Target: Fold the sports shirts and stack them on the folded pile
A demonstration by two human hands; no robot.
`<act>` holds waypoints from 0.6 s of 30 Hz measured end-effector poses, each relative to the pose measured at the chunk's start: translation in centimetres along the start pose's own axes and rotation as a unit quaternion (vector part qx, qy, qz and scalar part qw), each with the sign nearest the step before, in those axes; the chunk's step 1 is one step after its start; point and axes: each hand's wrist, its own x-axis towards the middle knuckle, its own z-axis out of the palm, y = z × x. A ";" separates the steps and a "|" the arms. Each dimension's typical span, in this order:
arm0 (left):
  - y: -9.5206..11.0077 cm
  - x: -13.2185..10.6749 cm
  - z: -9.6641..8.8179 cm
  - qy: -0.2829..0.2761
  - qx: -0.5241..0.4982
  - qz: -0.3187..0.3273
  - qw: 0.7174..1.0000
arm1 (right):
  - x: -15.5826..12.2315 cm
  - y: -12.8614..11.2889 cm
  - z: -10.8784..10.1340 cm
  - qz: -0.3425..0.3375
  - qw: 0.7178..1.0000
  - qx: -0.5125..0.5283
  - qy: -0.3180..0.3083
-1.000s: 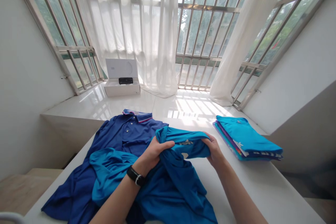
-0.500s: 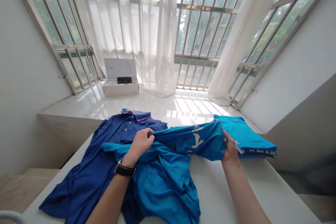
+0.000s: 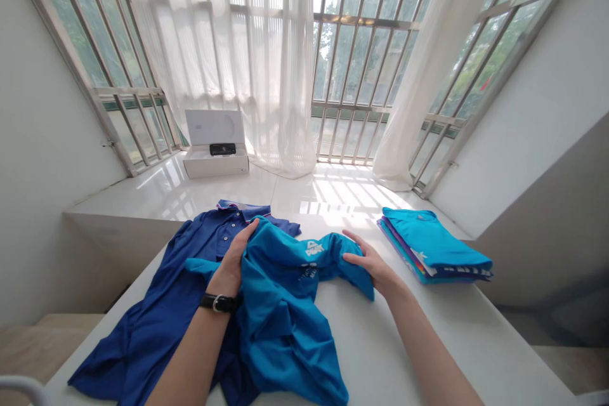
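Note:
A crumpled turquoise shirt (image 3: 285,292) with a white logo lies on the white table (image 3: 394,355), partly over a spread dark blue polo shirt (image 3: 166,304). My left hand (image 3: 234,260), a black watch on its wrist, grips the turquoise shirt's left edge with fingers curled into the cloth. My right hand (image 3: 368,264) holds the shirt's right end, fingers closed over the fabric.
A neat stack of folded shirts (image 3: 432,247), turquoise on top, sits at the table's right. Beyond the table, on a raised white ledge, an open white box (image 3: 214,143) holds a black device. Sheer curtains hang before barred windows.
The turquoise shirt was stretched wide between my hands half a second ago. It has since come down onto the table, bunched, with my hands closer together.

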 end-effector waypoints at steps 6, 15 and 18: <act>-1.7 -0.9 -0.5 -0.133 0.566 0.053 0.812 | 1.3 2.9 2.8 -0.093 0.939 -0.329 0.039; -2.7 -2.3 1.2 -0.012 0.800 0.023 0.600 | 0.6 1.1 3.7 -0.137 0.963 -0.230 -0.040; -3.2 -2.2 1.4 -0.044 0.800 0.058 0.595 | -0.3 -0.4 3.6 -0.099 0.989 -0.062 -0.094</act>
